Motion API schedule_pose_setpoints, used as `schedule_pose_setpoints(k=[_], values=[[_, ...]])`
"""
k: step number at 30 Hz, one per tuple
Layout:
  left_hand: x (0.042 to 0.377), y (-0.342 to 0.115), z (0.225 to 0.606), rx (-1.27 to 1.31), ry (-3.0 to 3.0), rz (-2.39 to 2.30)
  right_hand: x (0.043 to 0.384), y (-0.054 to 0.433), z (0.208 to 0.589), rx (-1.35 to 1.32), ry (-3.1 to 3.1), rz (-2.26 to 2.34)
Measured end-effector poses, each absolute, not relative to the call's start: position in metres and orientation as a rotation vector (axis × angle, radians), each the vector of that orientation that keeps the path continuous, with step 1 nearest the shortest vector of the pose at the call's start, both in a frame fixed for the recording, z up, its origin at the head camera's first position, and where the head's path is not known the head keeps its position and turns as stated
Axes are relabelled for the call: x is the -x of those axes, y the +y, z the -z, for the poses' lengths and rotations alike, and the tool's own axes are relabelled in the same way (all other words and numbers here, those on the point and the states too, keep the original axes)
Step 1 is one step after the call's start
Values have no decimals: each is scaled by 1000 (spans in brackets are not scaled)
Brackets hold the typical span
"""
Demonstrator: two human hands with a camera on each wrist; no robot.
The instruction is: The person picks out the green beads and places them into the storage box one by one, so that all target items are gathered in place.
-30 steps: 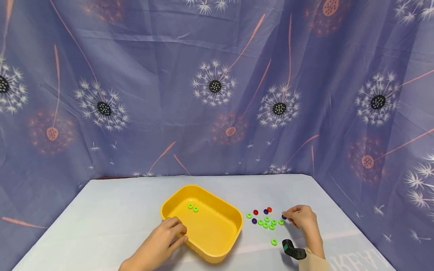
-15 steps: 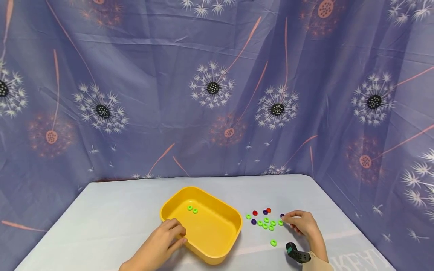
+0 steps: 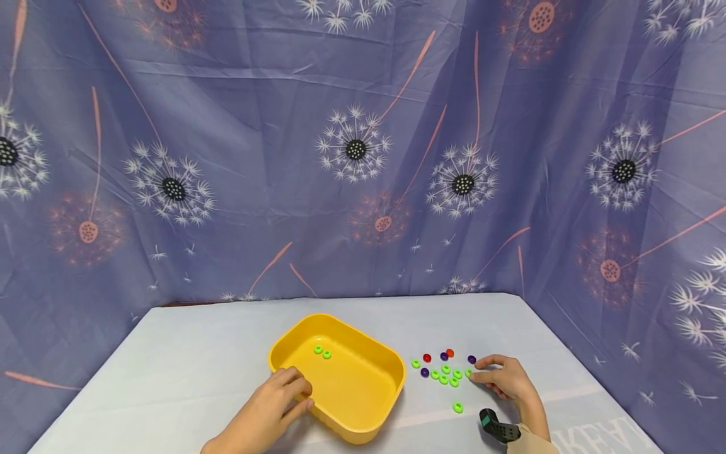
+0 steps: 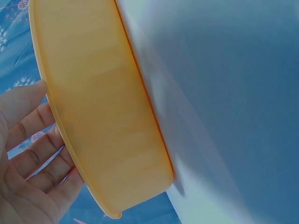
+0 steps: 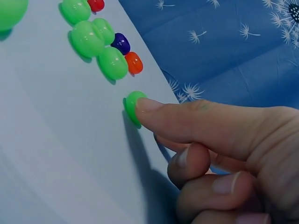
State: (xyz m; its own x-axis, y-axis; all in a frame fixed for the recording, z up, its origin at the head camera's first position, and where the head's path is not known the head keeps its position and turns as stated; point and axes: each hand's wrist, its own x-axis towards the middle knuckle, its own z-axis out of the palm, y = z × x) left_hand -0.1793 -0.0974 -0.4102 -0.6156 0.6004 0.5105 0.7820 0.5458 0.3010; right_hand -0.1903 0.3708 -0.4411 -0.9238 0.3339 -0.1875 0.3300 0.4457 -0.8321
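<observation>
My left hand (image 3: 272, 403) holds the near left rim of a yellow plastic tub (image 3: 363, 378), fingertips over the edge and thumb on the outside. In the left wrist view, the fingers lie along the tub's rim (image 4: 70, 144). Two green ring-shaped beads (image 3: 327, 354) lie inside the tub. My right hand (image 3: 510, 381) is at the right end of a bead group, its thumb touching a green bead (image 5: 133, 105). In the head view, thumb and index finger stand apart. A dark purple bead (image 3: 472, 359) lies free just beyond the index fingertip.
Several green beads (image 3: 444, 379) lie on the white table (image 3: 198, 366) right of the tub, with a red bead (image 3: 427, 358), an orange bead (image 3: 450, 353) and more purple ones. One green bead (image 3: 457, 408) lies nearer. A patterned curtain (image 3: 255, 157) hangs around the table.
My right fingers have left the dark purple bead, which now lies slightly farther back. The thumb has come to the green bead nearby. The left hand and tub have stayed put.
</observation>
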Motion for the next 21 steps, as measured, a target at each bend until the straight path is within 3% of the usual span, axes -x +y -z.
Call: schedule_pose_setpoints(k=[21], values=[[181,-98,414,1164,-2384,731,194,360,441,592,-2646,-1532]])
